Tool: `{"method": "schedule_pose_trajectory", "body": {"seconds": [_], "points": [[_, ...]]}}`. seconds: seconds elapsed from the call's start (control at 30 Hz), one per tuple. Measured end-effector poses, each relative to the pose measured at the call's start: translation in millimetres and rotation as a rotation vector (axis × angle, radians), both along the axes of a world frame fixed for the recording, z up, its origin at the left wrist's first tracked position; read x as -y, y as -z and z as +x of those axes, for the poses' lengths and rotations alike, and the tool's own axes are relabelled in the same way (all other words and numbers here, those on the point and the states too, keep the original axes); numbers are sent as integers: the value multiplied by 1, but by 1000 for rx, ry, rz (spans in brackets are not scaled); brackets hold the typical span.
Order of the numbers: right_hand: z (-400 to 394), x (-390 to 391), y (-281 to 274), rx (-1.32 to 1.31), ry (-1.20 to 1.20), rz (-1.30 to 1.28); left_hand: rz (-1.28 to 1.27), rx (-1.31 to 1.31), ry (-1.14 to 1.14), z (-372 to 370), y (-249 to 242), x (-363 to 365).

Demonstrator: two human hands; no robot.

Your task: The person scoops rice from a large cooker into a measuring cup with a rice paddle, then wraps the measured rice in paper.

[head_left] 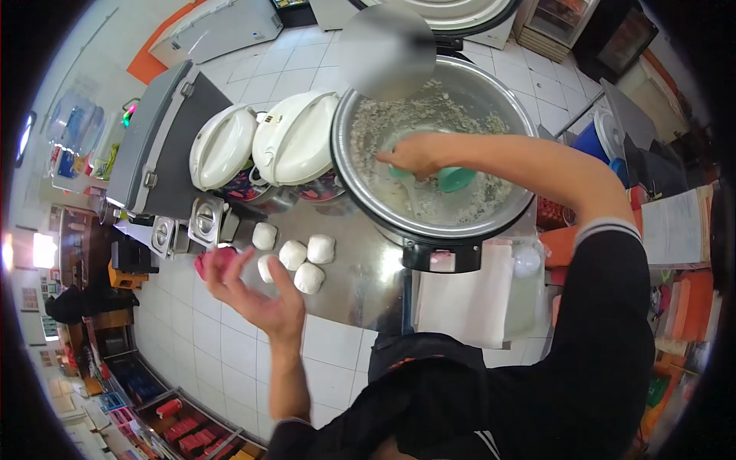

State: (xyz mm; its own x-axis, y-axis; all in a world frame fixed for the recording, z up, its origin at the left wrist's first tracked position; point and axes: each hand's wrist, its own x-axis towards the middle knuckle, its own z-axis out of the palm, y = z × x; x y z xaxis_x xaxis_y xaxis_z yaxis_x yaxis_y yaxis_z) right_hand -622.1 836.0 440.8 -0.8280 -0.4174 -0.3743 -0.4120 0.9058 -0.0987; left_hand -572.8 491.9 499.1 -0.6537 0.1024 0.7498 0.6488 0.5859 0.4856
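Observation:
My right hand [418, 156] reaches into a large round metal pot [497, 80] with rice spread over its bottom and walls. Its fingers are closed around what looks like a rice paddle [412, 198], pale and greenish, pointing down into the pot. Beside the wrist, also in the pot, is a green cup [457, 179]. My left hand [264, 300] is raised at the table's front edge, fingers apart, with motion blur and nothing visible in it. Several white wrapped bundles [309, 278] sit on the steel table [349, 295] just beyond it. A red item [215, 262] shows behind its fingers.
Two white-lidded containers [295, 138] stand left of the pot, beside a large grey box [157, 142]. Small lidded metal tins [205, 220] are at the table's left edge. White paper sheets [464, 299] lie in front of the pot. A raised lid [452, 14] is behind it.

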Motion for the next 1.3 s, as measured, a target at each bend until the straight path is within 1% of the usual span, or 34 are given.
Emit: {"method": "schedule_pose_trajectory", "body": {"seconds": [0.03,0.07,0.13,0.17,0.2,0.23,0.27,0.3,0.33,0.37,0.4,0.43,0.47,0.5,0.53,0.57,0.6,0.63,0.67,0.7,0.73,0.77,0.8,0.83,0.9,0.97,1.03,1.07,1.1,1.17,1.23,1.3], "points": [[9,-7,-19,-47,43,-22,-39,-89,93,-6,-25,-17],[24,-18,-37,-161,122,-111,-72,-177,181,-13,-50,-36],[65,-48,-76,-435,237,-301,-76,-23,516,-28,-82,-81],[93,-60,-96,-594,273,-412,-120,8,671,-36,-96,-114],[128,-64,-121,-619,477,-470,-236,221,805,-42,-106,-142],[168,-65,-137,-677,741,-474,-464,290,855,-57,-102,-172],[205,-74,-133,-789,888,-566,-697,360,894,-73,-90,-200],[243,-76,-130,-862,994,-674,-856,400,894,-87,-71,-229],[279,-70,-122,-888,1101,-922,-1017,444,890,-97,-46,-256],[313,-58,-111,-943,1287,-1079,-1184,567,870,-103,-21,-278],[349,-51,-93,-955,1393,-1164,-1353,698,845,-104,5,-292],[389,-50,-64,-943,1445,-1178,-1528,737,785,-98,31,-301],[420,-33,-40,-1038,1583,-1207,-1696,764,708,-96,54,-307],[446,-23,-26,-1040,1598,-1108,-1761,911,589,-98,91,-309],[473,-7,-8,-1097,1690,-1066,-1822,1058,475,-101,124,-312],[495,9,6,-1148,1794,-1010,-1836,1051,470,-106,146,-315],[509,23,10,-1146,1814,-1010,-1975,932,586,-110,166,-313],[521,38,10,-1183,1986,-1036,-2108,802,712,-109,177,-312],[526,46,7,-1219,2155,-1055,-2123,797,725,-107,177,-314],[529,49,5,-1213,2170,-1043,-2011,993,578,-105,176,-313],[530,47,4,-1300,2170,-1106,-1875,1174,427,-104,173,-313],[527,43,2,-1394,2152,-1171,-1867,1175,437,-101,158,-312],[518,38,2,-1467,2039,-1092,-1699,1246,426,-97,133,-312],[509,24,-4,-1464,2019,-1082,-1524,1320,414,-93,110,-308],[483,-5,-17,-1470,1811,-1035,-1441,1161,477,-102,70,-301],[456,-40,-31,-1282,1623,-1196,-1293,1013,559,-97,7,-284],[391,-56,-69,-1003,1544,-1151,-1424,639,548,-113,-11,-260],[364,-73,-69,-977,1333,-843,-1301,621,539,-112,-29,-243],[321,-72,-95,-844,1203,-757,-1183,601,534,-105,-47,-221],[243,-77,-122,-692,793,-488,-817,367,524,-81,-68,-171],[175,-68,-120,-421,681,-278,-519,388,488,-55,-74,-129],[108,-58,-106,-69,548,43,-269,343,436,-39,-49,-95]]}}
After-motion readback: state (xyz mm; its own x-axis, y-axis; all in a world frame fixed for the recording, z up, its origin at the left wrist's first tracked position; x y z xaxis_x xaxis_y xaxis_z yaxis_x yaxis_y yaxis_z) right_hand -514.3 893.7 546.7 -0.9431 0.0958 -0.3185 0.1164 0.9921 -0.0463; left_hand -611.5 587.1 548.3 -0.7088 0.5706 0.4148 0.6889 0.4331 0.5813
